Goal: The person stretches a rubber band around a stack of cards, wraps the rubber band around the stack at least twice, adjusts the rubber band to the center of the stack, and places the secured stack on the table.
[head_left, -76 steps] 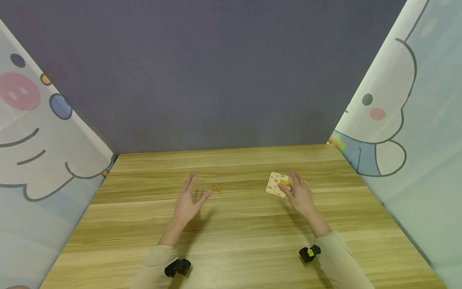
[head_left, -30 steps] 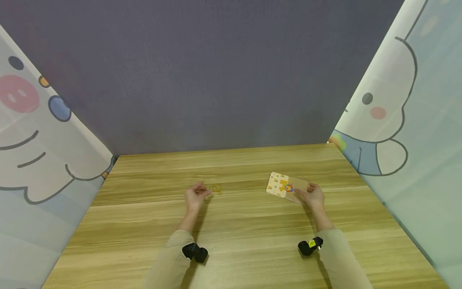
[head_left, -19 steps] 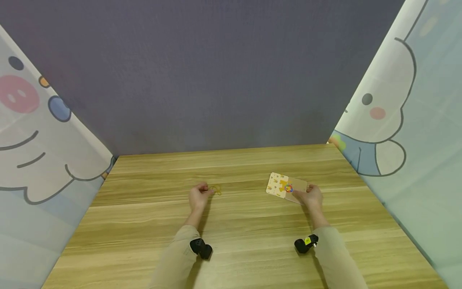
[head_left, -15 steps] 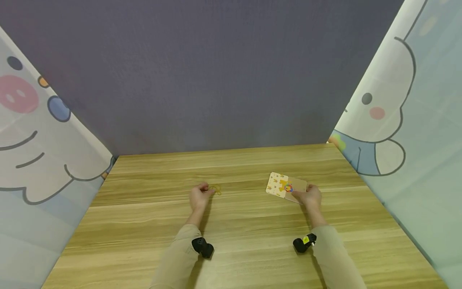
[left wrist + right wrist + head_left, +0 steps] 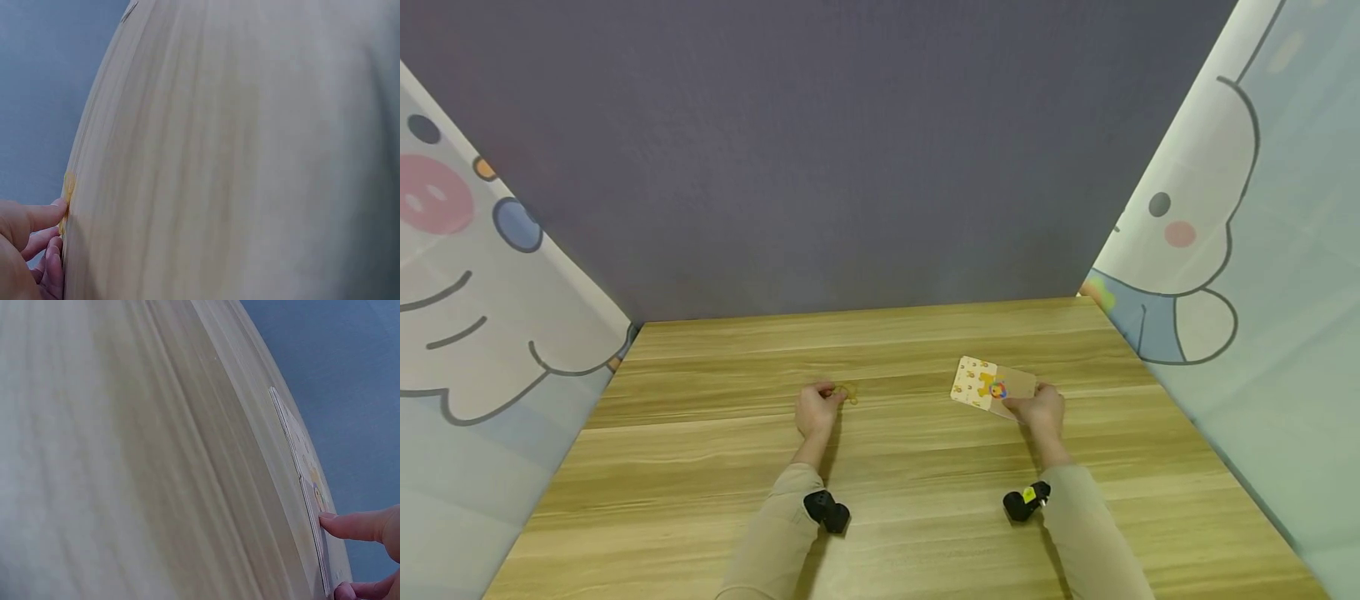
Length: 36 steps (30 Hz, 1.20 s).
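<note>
Right grip (image 5: 386, 532) at the flat illustrated card (image 5: 307, 469), thumb (image 5: 350, 525) on top, wood-grained table (image 5: 156, 456) underneath

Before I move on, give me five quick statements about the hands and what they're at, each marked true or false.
1. The left hand has its fingertips at the yellow bands. True.
2. The yellow bands lie on top of the card. False: they are apart, with bare wooden table between them.
3. The right hand touches the patterned card. True.
4. Both hands are on the patterned card. False: only the right hand is; the left hand is at the yellow bands.
5. A black device sits at the end of the left sleeve. True.
</note>
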{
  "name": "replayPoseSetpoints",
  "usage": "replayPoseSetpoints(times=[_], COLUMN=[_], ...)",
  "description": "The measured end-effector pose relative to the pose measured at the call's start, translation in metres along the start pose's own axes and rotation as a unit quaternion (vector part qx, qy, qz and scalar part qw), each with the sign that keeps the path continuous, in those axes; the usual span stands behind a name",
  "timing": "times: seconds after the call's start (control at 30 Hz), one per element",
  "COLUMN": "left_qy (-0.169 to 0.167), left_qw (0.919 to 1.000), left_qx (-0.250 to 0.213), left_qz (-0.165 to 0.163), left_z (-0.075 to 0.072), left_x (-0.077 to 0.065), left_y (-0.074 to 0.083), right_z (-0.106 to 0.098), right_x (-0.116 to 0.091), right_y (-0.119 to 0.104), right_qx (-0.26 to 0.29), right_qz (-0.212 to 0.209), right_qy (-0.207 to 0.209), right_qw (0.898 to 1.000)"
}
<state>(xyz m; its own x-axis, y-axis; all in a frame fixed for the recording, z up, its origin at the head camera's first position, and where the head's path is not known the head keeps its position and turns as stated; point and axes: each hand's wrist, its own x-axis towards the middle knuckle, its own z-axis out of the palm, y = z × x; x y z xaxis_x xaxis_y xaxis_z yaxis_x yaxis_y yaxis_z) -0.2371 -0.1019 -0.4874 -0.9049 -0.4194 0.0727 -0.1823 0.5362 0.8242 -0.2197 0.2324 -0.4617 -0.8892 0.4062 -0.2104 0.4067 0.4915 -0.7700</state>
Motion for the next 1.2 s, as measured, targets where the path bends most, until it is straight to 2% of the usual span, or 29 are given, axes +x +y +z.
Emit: replayPoseSetpoints(times=[0.2, 0.47, 0.77, 0.97, 1.2], left_qy=[-0.002, -0.034, -0.038, -0.033, -0.04], left_qw=[0.9999, 0.9991, 0.9989, 0.9994, 0.9981], left_qx=[0.01, 0.026, 0.026, 0.001, -0.044], left_qz=[-0.004, -0.009, -0.004, -0.012, -0.017], left_z=[-0.0017, -0.0038, -0.0031, -0.0032, -0.0097], left_x=[-0.0006, -0.0003, -0.0017, -0.0025, -0.0009], left_y=[0.0022, 0.0071, 0.0089, 0.0054, 0.0023], right_z=[-0.0001, 0.001, 0.0035, 0.0064, 0.0081], right_x=[0.0005, 0.0007, -0.0011, -0.0009, -0.0075], right_y=[0.0002, 0.0023, -0.0005, 0.0025, 0.001], right_qx=[-0.005, -0.009, -0.024, 0.012, 0.008], right_qz=[0.002, -0.011, -0.005, -0.033, -0.045], right_qy=[-0.005, 0.019, 0.053, 0.044, 0.045], right_qw=[1.0, 1.0, 0.998, 0.998, 0.998])
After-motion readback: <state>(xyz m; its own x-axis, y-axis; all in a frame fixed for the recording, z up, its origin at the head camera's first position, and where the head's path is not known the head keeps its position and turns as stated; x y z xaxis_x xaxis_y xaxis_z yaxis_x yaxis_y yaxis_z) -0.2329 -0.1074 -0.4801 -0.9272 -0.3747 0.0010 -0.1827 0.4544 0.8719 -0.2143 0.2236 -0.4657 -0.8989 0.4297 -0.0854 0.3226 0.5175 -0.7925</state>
